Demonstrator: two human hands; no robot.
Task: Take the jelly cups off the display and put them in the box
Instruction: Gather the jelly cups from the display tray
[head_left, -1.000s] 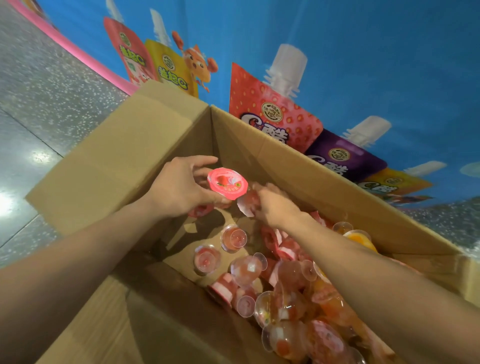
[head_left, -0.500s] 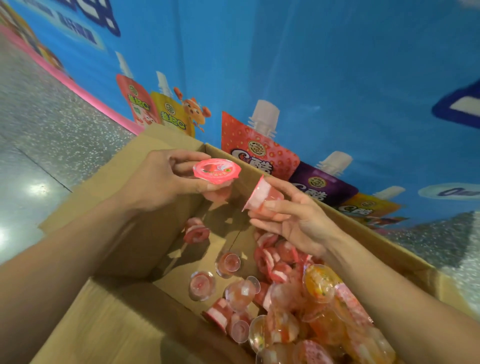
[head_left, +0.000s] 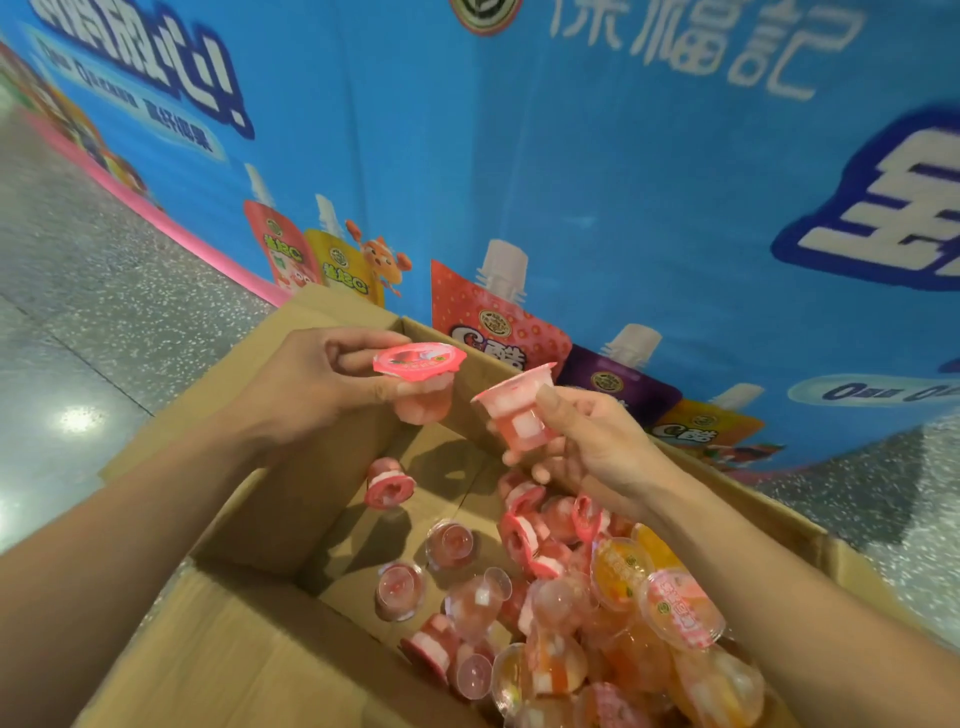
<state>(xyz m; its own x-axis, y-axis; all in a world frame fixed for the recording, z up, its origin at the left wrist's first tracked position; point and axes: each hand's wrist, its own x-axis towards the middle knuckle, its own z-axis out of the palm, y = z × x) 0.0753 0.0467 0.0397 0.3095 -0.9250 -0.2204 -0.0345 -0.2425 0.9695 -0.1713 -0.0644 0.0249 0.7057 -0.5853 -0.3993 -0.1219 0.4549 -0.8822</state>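
Jelly cups (head_left: 597, 587) heaped in the cardboard box (head_left: 249, 649), two more held above it.
My left hand (head_left: 317, 384) pinches a glossy pink-lidded cup (head_left: 421, 364), my right hand (head_left: 597, 447) grips a tilted translucent cup (head_left: 519, 410) with white cubes; speckled polished floor (head_left: 104, 312), blue printed banner (head_left: 571, 182) behind. Both hands are higher over the box than a second ago.

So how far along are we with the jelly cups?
Done: a pile of cups lies in the box. In hand: left hand holds a pink-lidded cup, right hand a tilted cup, both above it. Left: dropping these two; display stock is out of view.
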